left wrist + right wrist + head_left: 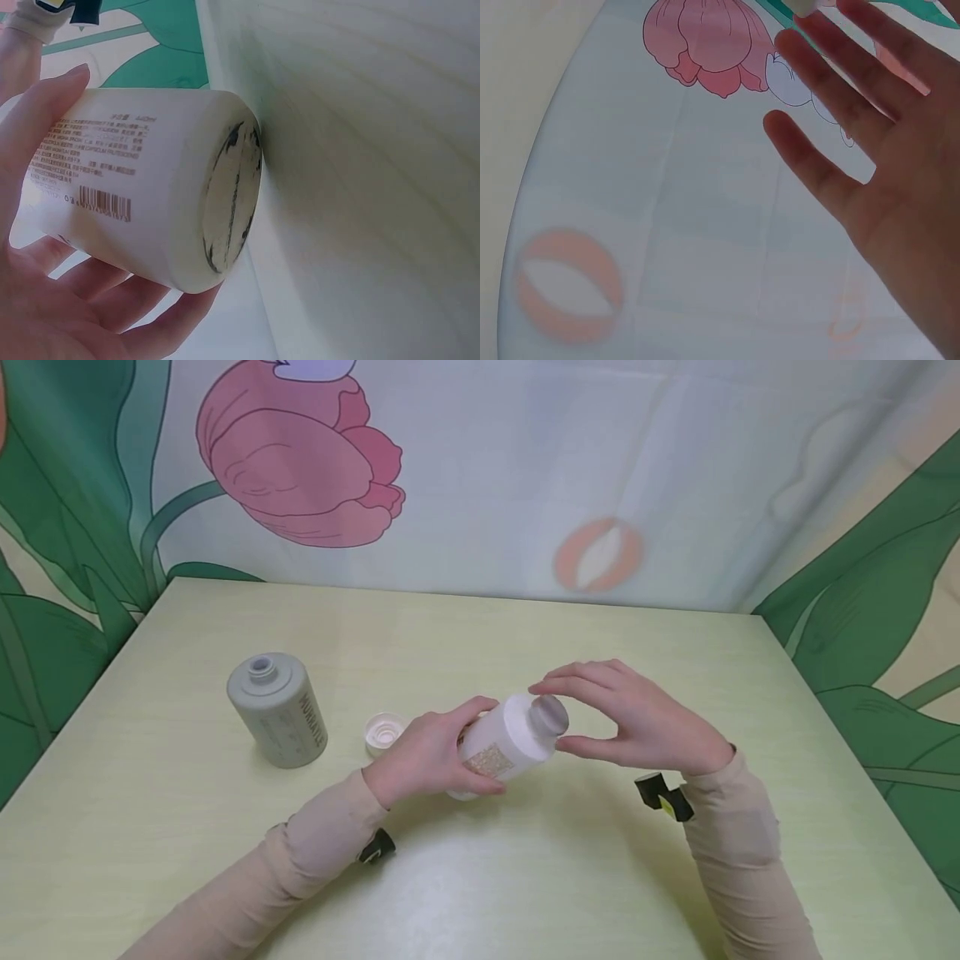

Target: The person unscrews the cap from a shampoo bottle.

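Note:
A white bottle (pixel 498 745) with printed text and a barcode is held tilted in my left hand (pixel 431 756), its top toward the right. The fingers and thumb wrap its body; its base (pixel 234 196) is close to the tabletop, whether touching I cannot tell. My right hand (pixel 637 714) hovers around the bottle's rounded top (pixel 549 717), fingers extended and thumb apart below. Whether a fingertip touches the bottle is unclear. In the right wrist view this hand (pixel 877 142) has spread fingers.
A grey bottle (pixel 279 714) with an uncapped neck stands at the left of the table (pixel 465 635). Beside my left hand a white cap (pixel 383 732) lies with its hollow side up. A flower-printed curtain (pixel 487 460) hangs behind the table.

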Tool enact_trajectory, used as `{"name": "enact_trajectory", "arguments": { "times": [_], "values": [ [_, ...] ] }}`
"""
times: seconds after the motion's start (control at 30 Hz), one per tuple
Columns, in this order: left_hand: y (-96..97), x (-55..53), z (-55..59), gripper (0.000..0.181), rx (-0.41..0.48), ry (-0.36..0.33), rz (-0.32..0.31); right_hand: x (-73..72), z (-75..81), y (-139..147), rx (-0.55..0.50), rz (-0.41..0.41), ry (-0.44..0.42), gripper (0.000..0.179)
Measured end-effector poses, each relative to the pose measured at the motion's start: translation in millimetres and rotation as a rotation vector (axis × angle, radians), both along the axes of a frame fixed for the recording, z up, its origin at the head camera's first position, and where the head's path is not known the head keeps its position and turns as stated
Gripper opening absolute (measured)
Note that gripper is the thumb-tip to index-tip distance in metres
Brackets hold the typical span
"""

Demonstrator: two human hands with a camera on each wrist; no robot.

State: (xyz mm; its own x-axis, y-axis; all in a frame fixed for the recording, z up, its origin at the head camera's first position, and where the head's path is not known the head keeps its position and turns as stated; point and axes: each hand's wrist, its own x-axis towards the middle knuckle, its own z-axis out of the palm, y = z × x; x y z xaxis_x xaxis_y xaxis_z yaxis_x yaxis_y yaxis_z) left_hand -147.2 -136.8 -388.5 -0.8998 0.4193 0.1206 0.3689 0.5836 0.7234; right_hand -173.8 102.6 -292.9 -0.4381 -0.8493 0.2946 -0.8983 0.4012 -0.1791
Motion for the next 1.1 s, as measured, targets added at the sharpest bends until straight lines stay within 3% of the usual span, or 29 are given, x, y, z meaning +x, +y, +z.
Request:
{"name": "enact_trajectory", "arguments": {
  "times": [0.2, 0.37, 0.53, 0.7, 0.83, 1.1],
  "values": [
    [0.9, 0.1, 0.0, 0.075, -0.001, 0.001, 0.005, 0.2, 0.1, 0.1, 0.008, -0.115, 0.013, 0.041],
    [1.3, 0.2, 0.1, 0.075, -0.004, -0.002, 0.002, 0.7, -1.5, 0.5, -0.016, -0.054, 0.022, 0.033],
    [1.6, -0.2, -0.3, 0.075, -0.002, -0.014, 0.003, 1.5, -0.7, 1.3, -0.017, 0.01, 0.02, 0.04],
    [1.5, -0.6, -1.7, 0.074, 0.013, -0.022, 0.01, 1.1, 1.9, -1.4, 0.004, -0.045, 0.017, 0.045],
    [1.7, -0.1, -2.5, 0.073, 0.022, -0.031, 0.009, 1.0, 1.8, -1.1, 0.005, -0.086, 0.04, 0.038],
    [1.1, -1.0, -1.7, 0.074, 0.01, -0.027, 0.006, 0.3, 3.0, 2.1, 0.014, 0.0, 0.041, 0.035]
  ]
}}
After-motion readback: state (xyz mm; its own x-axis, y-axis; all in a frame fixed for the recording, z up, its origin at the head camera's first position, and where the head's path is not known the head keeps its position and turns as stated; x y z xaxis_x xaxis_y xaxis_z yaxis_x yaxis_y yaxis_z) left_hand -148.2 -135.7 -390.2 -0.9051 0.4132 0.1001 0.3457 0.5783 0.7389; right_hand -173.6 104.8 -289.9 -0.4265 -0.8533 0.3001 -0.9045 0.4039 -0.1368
